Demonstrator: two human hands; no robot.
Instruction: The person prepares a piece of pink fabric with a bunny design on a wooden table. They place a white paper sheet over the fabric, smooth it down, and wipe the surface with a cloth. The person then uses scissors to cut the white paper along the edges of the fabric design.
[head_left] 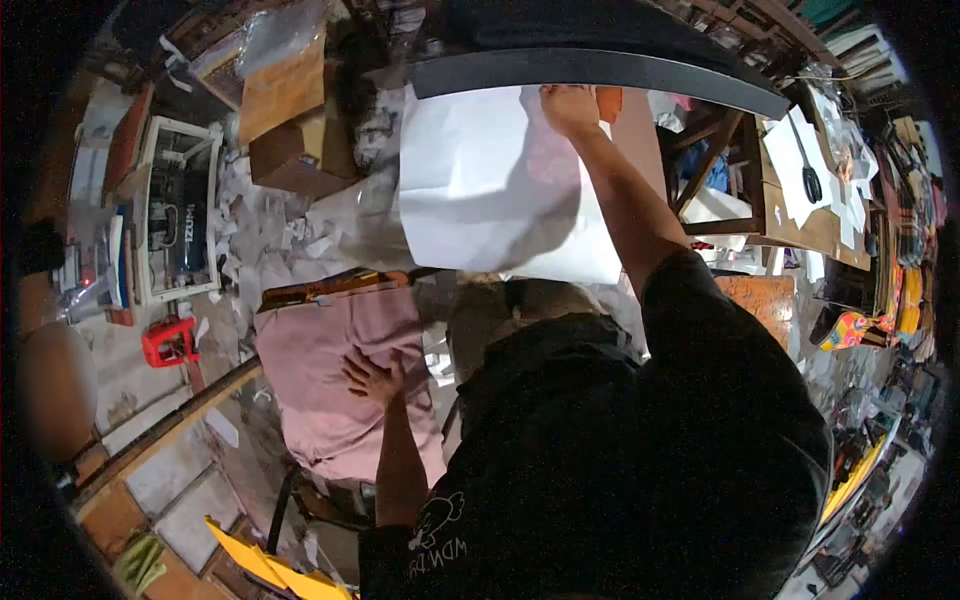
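My left hand (374,378) lies palm down with its fingers spread on a stack of pink cloth (330,420) to my left. My right arm reaches far forward, and my right hand (570,108) is closed at the top of a large white sheet (490,190), just under a long black edge (600,72). What its fingers hold, if anything, is hidden. An orange piece (608,103) shows beside that hand. The white sheet hangs or lies in front of me, with shadows across it.
A wooden table (805,215) at the right bears papers and black scissors (811,184). A cardboard box (300,155) stands far left, near a white-framed cabinet (150,210) and a red plastic frame (170,342). Scraps litter the floor.
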